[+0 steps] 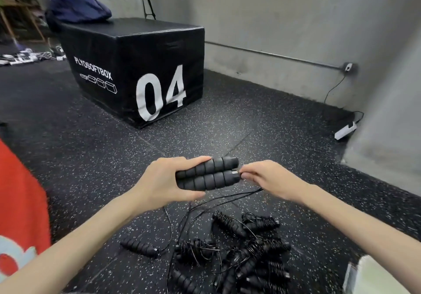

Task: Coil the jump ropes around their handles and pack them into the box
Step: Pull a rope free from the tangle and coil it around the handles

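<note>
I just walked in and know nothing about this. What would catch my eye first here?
Probably the big black foam box marked "04", standing on the speckled floor near the grey wall. Next, in the middle, the left hand grips a pair of ribbed black handles held side by side, while the right hand pinches at their end, where the thin rope comes out. Below the hands lies a pile of jump ropes, several already wound around their handles.

I'm looking at speckled black rubber floor (79, 148), grey concrete wall (284, 20) with a pipe (273, 55), and a black plyo box (136, 70) marked 04 ahead.
</note>
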